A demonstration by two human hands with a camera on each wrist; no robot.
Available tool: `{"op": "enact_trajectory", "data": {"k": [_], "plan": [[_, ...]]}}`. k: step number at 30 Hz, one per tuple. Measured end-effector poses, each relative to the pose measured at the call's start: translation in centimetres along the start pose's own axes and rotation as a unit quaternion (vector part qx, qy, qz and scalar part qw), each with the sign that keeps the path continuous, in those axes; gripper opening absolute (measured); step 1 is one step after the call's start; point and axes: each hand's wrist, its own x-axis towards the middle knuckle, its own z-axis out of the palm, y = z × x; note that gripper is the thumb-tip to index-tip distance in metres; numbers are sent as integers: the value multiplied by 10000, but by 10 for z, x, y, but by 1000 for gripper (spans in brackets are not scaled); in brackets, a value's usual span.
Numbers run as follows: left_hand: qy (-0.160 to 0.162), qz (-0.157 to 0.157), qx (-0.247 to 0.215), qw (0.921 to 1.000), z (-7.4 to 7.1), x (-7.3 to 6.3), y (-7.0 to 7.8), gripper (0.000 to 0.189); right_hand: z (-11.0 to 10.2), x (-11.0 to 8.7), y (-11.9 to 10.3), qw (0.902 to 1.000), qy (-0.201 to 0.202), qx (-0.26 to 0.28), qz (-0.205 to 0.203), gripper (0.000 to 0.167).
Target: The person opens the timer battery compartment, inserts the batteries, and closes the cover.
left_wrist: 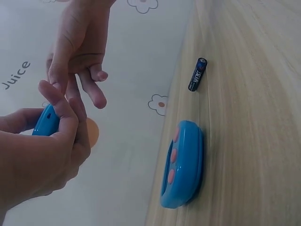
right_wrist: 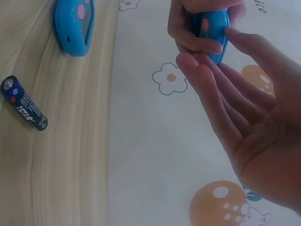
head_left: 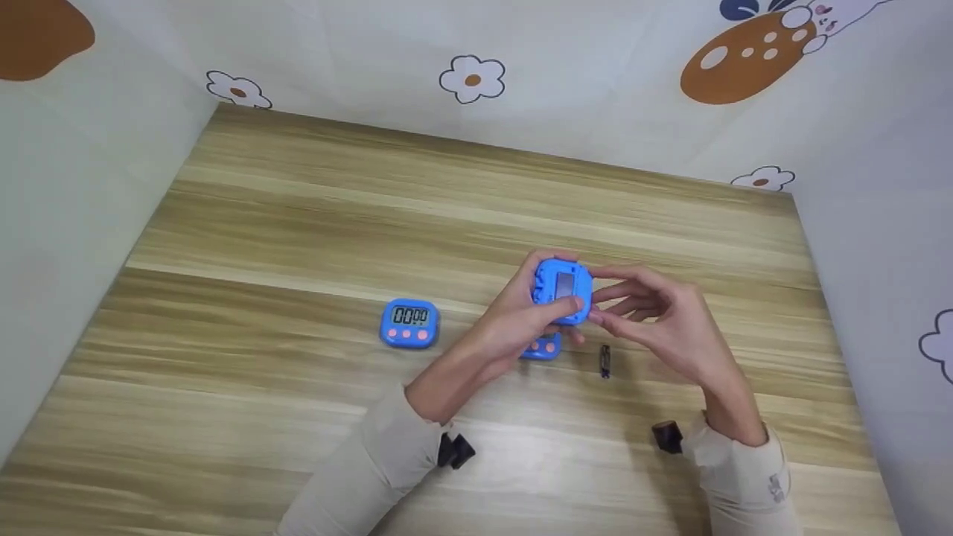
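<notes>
Left hand (head_left: 519,311) round blue timer (head_left: 566,284)

From the head, looks forward and down, farthest off, over the worktop (head_left: 298,223) to the flowered backdrop (head_left: 581,82). From the left wrist, looks low and near, turned sideways, putting the worktop at right; from the right wrist, likewise, but putting it at left. Between both wrist views, shares the battery (left_wrist: 198,74), held timer (left_wrist: 46,123), left hand (left_wrist: 42,157) and right hand (left_wrist: 83,54).
</notes>
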Motion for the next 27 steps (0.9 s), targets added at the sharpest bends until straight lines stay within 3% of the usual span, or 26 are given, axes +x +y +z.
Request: {"op": "enact_trajectory", "data": {"k": [8,17,21,27], "plan": [[44,-186,4,9998,0,-1,1,50,1,-1,24,9978,191,524,364,41],[-165,62,-269,9995,4,1,-2,51,1,-2,34,9906,388,1250,398,38],[-235,-24,-114,9997,3,1,-4,52,-1,-2,34,9921,316,1141,408,39],[-216,-436,274,9984,1,-3,3,64,-12,-4,22,9985,-359,374,164,50]]}}
